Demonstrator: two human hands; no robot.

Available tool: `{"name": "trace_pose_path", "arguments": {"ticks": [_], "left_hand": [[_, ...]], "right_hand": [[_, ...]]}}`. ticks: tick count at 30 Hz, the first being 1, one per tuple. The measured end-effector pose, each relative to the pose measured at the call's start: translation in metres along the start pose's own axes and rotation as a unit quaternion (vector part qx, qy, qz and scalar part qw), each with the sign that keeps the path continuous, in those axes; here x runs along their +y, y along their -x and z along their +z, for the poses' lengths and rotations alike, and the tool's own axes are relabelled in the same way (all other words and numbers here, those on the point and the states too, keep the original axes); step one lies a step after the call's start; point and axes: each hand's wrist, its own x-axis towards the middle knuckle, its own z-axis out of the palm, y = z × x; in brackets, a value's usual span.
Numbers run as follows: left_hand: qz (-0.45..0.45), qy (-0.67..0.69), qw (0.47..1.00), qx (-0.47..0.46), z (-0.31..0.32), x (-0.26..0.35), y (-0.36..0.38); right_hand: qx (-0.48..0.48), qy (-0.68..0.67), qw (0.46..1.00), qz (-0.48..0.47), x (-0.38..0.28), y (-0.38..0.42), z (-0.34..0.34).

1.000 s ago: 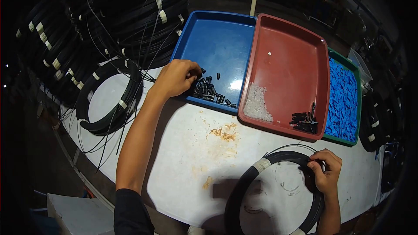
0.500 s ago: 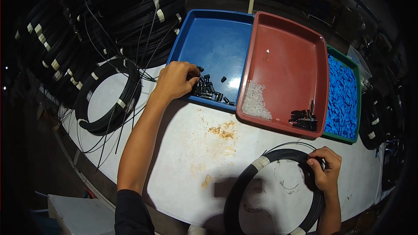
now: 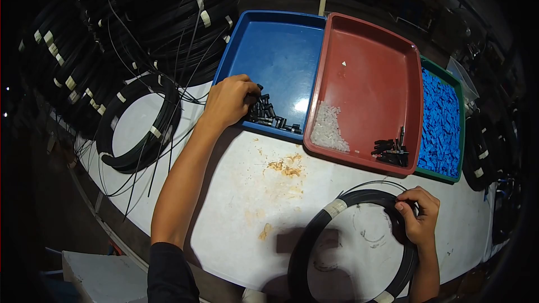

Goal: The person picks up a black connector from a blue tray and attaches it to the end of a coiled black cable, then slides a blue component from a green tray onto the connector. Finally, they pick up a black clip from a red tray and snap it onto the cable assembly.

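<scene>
My left hand (image 3: 229,100) reaches over the near left corner of the blue tray (image 3: 286,50), its fingers curled at a pile of small black connectors (image 3: 265,111); what the fingertips hold, if anything, is hidden. At the lower right, my right hand (image 3: 418,213) is closed on the upper right side of a black cable coil (image 3: 314,235), thumb and fingers pinching it. White tape bands wrap this coil, and a thin loose cable end arcs above it.
The red tray (image 3: 376,67) holds translucent pieces (image 3: 328,129) and black parts (image 3: 392,151). A green tray (image 3: 461,129) holds blue pieces. Another black coil (image 3: 168,106) lies on the table's left, before large stacked coils (image 3: 163,17) with loose cable ends.
My left hand has shifted slightly up. The lone black connector apart from the pile is gone from its spot, and the pile is rearranged. My right hand stays on the coil.
</scene>
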Motion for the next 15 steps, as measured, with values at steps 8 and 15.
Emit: {"name": "trace_pose_path", "arguments": {"ticks": [8,15], "left_hand": [[0.008,0.032,0.998,0.058,-0.006,-0.001,0.007],[-0.031,0.250,0.965,0.067,-0.009,0.017,0.012]], "right_hand": [[-0.001,0.002,1.000,0.001,0.001,0.001,0.000],[0.025,0.008,1.000,-0.015,0.002,0.002,0.000]]}}
